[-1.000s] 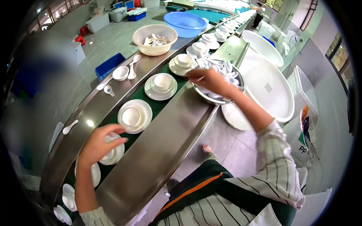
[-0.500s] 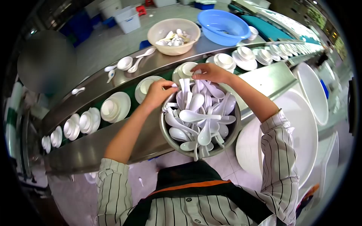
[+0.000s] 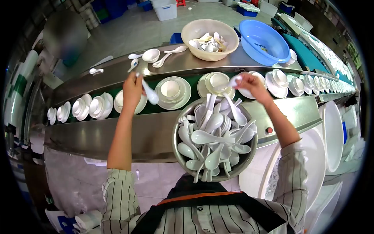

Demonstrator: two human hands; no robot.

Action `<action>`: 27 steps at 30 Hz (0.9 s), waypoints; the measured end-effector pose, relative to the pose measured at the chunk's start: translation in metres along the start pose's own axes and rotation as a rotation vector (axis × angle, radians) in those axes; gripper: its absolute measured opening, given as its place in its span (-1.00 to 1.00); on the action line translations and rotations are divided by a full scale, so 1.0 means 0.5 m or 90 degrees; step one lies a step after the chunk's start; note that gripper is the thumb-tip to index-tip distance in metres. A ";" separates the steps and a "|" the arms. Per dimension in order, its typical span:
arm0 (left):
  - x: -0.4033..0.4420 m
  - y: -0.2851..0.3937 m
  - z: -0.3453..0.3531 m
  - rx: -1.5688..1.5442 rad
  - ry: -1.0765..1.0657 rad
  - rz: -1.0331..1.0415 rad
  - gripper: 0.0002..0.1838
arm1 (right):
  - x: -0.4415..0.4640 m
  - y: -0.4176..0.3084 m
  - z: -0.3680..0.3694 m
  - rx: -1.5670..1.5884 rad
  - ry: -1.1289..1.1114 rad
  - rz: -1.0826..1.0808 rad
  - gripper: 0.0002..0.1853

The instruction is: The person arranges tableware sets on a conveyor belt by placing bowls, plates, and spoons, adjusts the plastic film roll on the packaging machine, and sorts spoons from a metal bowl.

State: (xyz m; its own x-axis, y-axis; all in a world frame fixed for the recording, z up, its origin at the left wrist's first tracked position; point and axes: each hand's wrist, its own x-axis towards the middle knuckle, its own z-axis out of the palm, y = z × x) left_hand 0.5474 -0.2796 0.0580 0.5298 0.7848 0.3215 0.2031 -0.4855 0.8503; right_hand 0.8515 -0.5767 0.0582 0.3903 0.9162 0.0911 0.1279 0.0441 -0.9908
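Note:
My left hand (image 3: 133, 90) is closed on the handle of a white spoon (image 3: 150, 93), its bowl end hanging over the green belt (image 3: 192, 83). Above the belt at right of centre, my right hand (image 3: 250, 85) pinches another white spoon (image 3: 235, 81), partly covered by the fingers. Stacked white bowls on plates (image 3: 170, 89) stand between the hands, with another stack (image 3: 219, 82) just left of my right hand. A metal bowl (image 3: 254, 150) heaped with white spoons (image 3: 212, 136) sits at the near edge, in front of my body.
Behind the belt, a steel ledge (image 3: 117, 74) bears a cream basin (image 3: 210, 25) holding spoons, a blue basin (image 3: 265, 41), a small white bowl (image 3: 151, 55) and several loose spoons. More stacks line the belt on both sides. Large white tubs (image 3: 331, 136) stand at right.
The view has swung round over the belt. My left hand has moved left, away from the metal bowl, and now carries a spoon. My right hand has moved right of that bowl's top with a spoon.

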 end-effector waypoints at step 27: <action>-0.111 0.152 0.237 -0.162 -0.590 0.011 -0.62 | -0.099 -0.086 0.099 -0.500 -0.067 -0.070 -0.82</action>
State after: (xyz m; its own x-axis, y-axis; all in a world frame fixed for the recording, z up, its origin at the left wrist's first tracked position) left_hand 0.6308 -0.4057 0.0554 0.9936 0.1089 -0.0289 0.0616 -0.3100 0.9487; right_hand 0.7817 -0.6042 0.0913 0.2544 0.9576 0.1352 0.7811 -0.1210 -0.6126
